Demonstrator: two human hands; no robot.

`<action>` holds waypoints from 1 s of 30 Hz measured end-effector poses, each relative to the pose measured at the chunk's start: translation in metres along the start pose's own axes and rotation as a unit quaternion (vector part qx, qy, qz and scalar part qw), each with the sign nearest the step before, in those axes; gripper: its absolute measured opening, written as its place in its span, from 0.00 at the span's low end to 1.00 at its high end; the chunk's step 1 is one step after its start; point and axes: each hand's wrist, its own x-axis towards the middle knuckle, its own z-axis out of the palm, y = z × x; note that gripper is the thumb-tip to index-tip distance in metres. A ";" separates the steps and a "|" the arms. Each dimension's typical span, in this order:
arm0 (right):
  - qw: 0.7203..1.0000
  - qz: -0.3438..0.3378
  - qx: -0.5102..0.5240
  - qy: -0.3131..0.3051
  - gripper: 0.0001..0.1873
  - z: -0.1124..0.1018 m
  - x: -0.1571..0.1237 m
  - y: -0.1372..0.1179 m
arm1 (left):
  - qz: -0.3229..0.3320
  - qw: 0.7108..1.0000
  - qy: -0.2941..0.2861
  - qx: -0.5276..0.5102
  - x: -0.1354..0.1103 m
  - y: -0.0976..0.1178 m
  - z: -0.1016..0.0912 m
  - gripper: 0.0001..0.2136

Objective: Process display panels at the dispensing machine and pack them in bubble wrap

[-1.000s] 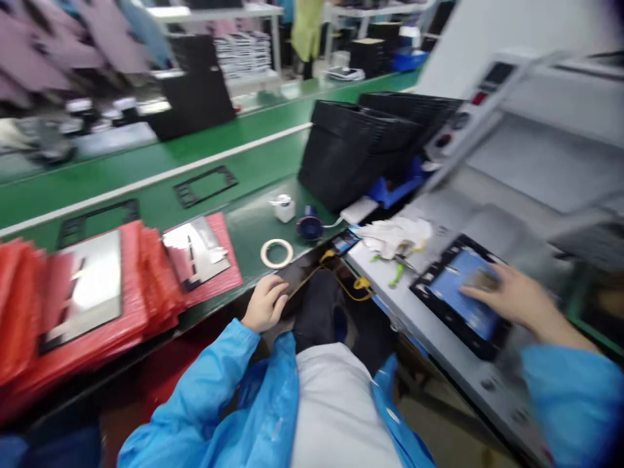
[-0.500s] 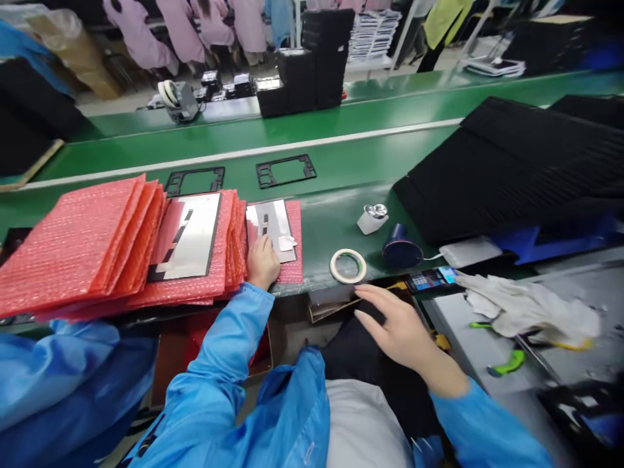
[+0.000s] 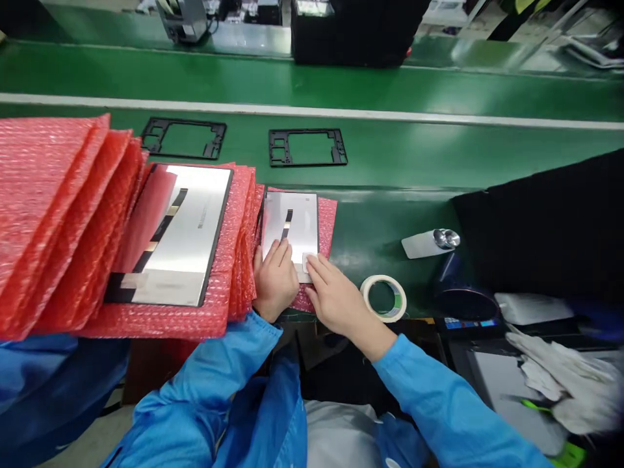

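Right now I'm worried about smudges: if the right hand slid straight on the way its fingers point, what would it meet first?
The right hand points up-left across the small silver panel on its red bubble-wrap sheet. Likely first in line is the black ribbon strip on that panel, though depth is unclear.

We see a green bench (image 3: 390, 162) carrying red bubble-wrap sheets (image 3: 53, 214) stacked at the left, two black frames (image 3: 307, 147) farther back, a tape roll (image 3: 385, 298) near the front edge, a small white bottle (image 3: 429, 242) lying right of it, and black trays (image 3: 546, 227) at the far right.
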 end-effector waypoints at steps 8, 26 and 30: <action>0.999 0.051 -0.008 -0.016 0.35 -0.020 0.008 -0.015 | 0.003 1.000 0.004 0.009 -0.007 0.008 -0.006 0.20; 0.980 0.163 0.088 0.069 0.32 -0.031 0.051 0.008 | 0.019 0.999 -0.019 0.019 -0.003 -0.007 -0.001 0.24; 0.992 0.100 0.074 0.009 0.31 -0.024 0.085 0.012 | 0.068 0.996 -0.029 0.048 0.000 -0.022 -0.001 0.27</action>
